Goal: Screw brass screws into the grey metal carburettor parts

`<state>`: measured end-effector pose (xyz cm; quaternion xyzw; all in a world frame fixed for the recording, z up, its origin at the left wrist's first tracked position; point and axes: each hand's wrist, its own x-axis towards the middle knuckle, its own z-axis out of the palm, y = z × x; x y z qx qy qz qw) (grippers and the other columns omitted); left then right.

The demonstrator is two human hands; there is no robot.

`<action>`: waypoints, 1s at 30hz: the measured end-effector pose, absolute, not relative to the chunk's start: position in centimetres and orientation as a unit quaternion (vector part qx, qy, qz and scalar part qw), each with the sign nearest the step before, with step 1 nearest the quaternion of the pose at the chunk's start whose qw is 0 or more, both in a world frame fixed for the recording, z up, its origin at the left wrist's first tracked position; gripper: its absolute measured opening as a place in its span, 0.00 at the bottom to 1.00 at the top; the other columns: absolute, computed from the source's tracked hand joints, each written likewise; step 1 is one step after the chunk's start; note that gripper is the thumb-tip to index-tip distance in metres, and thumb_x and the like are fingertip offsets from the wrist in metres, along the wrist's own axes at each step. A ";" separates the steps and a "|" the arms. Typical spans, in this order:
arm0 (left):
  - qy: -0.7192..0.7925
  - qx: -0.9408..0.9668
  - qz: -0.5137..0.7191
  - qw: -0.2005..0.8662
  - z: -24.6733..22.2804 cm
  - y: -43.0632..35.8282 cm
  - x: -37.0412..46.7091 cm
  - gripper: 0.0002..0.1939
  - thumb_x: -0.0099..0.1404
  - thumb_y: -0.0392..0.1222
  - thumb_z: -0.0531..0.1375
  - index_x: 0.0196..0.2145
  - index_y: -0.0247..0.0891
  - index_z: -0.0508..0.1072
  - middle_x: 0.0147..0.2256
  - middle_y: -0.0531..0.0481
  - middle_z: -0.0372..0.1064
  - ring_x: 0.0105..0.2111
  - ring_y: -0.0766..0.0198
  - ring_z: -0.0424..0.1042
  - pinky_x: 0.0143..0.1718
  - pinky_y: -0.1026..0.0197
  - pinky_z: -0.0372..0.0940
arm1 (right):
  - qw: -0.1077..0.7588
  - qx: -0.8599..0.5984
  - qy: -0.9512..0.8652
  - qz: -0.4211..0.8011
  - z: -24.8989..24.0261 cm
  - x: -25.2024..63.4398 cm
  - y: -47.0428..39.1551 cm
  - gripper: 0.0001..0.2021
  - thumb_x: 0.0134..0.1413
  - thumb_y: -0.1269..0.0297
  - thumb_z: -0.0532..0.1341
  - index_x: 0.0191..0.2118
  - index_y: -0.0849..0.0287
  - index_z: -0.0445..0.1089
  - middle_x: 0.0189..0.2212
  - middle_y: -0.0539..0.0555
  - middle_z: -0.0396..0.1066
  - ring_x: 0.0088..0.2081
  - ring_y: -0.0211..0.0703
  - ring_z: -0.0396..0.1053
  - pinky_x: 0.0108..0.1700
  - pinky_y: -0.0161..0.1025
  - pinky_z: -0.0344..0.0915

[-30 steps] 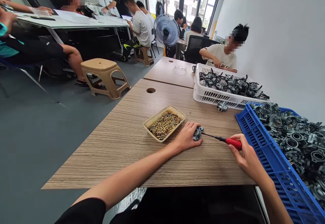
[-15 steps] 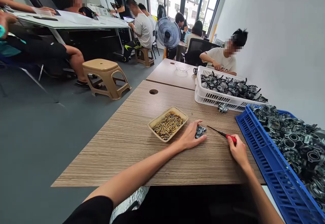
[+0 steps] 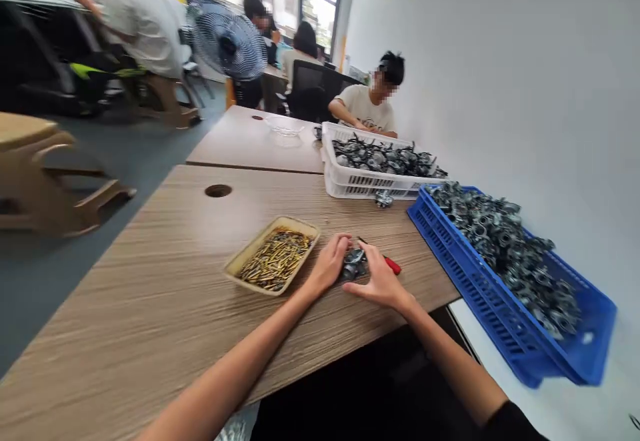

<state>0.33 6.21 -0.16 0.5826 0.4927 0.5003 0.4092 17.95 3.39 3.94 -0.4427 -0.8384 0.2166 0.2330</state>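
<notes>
A small grey metal carburetor (image 3: 353,264) rests on the wooden table between my two hands. My left hand (image 3: 329,262) is curled against its left side and grips it. On the other side is my right hand (image 3: 380,279), open, with thumb and fingers spread around the part; whether it touches the metal is hard to tell. A screwdriver with a red handle (image 3: 393,265) lies on the table just behind my right hand, its shaft partly hidden by the fingers. To the left stands a beige tray (image 3: 235,269) full of small brass-coloured pieces.
A blue crate (image 3: 480,287) heaped with carburetors stands at the right. Behind it is a white crate (image 3: 350,186) of similar parts, with one loose carburetor (image 3: 384,199) in front. A co-worker (image 3: 370,104) sits across the table. A fan (image 3: 227,44) and stool (image 3: 45,167) are left.
My right hand has let go of the screwdriver, which now lies on the table, and has moved left to the carburetor. The camera view has turned to the right.
</notes>
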 end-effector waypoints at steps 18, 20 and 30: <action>0.541 0.615 0.423 0.388 0.0 6.0 -0.1 0.21 0.72 0.57 0.47 0.47 0.41 0.70 0.41 0.48 0.78 0.40 0.57 0.79 0.42 0.55 0.76 | 0.175 -0.546 -0.787 0.226 9.3 23.5 2.2 0.32 0.52 0.49 0.73 0.57 0.59 0.67 0.52 0.58 0.73 0.54 0.53 0.71 0.55 0.47 0.68; 0.542 0.616 0.421 0.387 0.1 6.0 0.0 0.19 0.71 0.56 0.47 0.45 0.42 0.69 0.39 0.50 0.78 0.39 0.57 0.79 0.40 0.56 0.76 | 0.179 -0.559 -0.781 0.212 12.5 26.9 0.6 0.31 0.53 0.50 0.72 0.58 0.58 0.67 0.55 0.58 0.73 0.54 0.53 0.71 0.56 0.47 0.67; 0.563 0.644 0.393 0.337 -0.3 6.3 -0.1 0.16 0.69 0.57 0.49 0.39 0.49 0.71 0.32 0.57 0.79 0.37 0.56 0.81 0.40 0.52 0.79 | 0.228 -0.804 -0.546 -0.053 24.0 49.0 -15.3 0.34 0.53 0.51 0.70 0.62 0.60 0.66 0.53 0.62 0.74 0.49 0.54 0.73 0.54 0.52 0.67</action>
